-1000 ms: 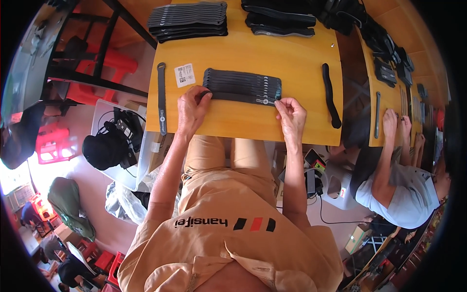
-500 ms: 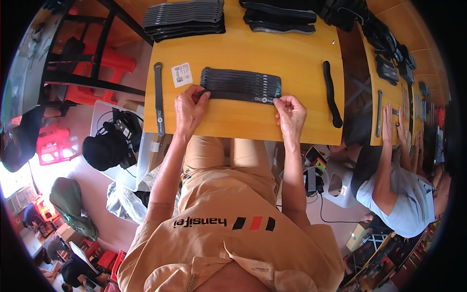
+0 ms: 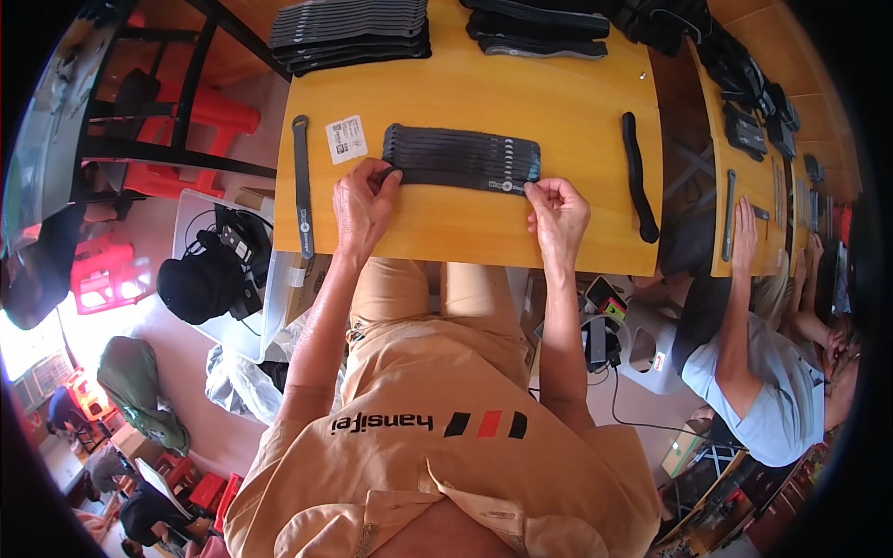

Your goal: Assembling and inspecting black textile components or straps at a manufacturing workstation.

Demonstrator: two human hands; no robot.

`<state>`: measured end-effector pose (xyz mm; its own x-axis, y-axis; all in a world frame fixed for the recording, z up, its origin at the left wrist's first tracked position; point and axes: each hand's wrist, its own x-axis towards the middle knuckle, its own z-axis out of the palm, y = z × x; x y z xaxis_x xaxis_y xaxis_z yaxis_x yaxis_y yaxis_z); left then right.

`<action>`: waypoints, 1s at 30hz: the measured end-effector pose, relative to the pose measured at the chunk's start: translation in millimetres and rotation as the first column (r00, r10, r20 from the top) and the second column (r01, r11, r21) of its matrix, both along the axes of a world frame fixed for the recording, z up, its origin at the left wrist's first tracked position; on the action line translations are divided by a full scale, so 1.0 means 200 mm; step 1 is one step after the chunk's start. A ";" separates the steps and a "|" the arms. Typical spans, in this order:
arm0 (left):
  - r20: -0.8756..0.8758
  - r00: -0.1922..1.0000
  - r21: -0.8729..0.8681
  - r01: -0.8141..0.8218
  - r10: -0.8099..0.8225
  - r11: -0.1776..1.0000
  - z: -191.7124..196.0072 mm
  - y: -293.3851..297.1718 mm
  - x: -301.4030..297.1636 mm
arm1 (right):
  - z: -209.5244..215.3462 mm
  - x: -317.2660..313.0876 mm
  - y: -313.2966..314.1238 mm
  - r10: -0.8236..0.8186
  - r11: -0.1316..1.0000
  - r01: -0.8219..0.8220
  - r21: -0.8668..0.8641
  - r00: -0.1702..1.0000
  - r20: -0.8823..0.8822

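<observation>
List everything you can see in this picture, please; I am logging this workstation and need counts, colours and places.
flat black elastic straps in a row: one bundle, black, table centre, held at both ends
single black strap: one, black, left table edge
white paper label: one, white, left of the row
curved black strap: one, black, right side of table
stacked black straps: several piles, black, far edge
yellow wooden table: one, yellow
red plastic stool: one, red, floor at left
co-worker's hand: one, on the neighbouring table, right
left hand: fingers on the row's left end
right hand: fingers pinching the row's right end
</observation>
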<state>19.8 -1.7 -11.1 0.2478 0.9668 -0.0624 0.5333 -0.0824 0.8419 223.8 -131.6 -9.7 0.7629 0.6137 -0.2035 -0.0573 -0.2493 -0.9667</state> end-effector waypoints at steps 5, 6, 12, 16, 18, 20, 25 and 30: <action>-0.023 1.000 -0.005 -0.011 0.011 1.000 0.00 0.00 0.00 | 0.00 0.00 0.00 0.003 1.000 -0.003 -0.006 1.000 0.009; -0.024 1.000 -0.005 -0.014 0.014 1.000 -0.01 0.00 0.00 | 0.00 0.00 0.01 0.002 1.000 -0.002 -0.007 1.000 0.009; -0.005 1.000 -0.002 -0.012 0.012 1.000 -0.01 0.00 0.00 | 0.00 0.00 0.00 -0.009 1.000 0.009 0.003 1.000 -0.002; -0.024 1.000 -0.019 -0.017 0.016 1.000 -0.02 0.01 0.00 | -0.01 0.00 0.00 0.001 1.000 -0.001 0.000 1.000 0.007; -0.010 1.000 -0.012 -0.020 0.020 1.000 -0.03 0.01 0.00 | -0.01 -0.01 0.01 -0.009 1.000 0.009 0.001 1.000 0.001; -0.009 0.999 -0.017 -0.031 0.031 0.999 -0.02 0.00 0.00 | 0.00 -0.01 0.01 -0.011 1.000 0.011 0.001 1.000 0.002; -0.031 0.999 -0.015 -0.026 0.025 1.000 0.01 0.00 0.01 | 0.00 -0.01 0.01 -0.013 1.000 0.013 -0.017 1.000 0.015; -0.044 0.999 -0.018 -0.027 0.026 0.999 0.03 0.00 0.02 | 0.00 -0.01 0.01 -0.006 1.000 0.007 -0.022 0.999 0.036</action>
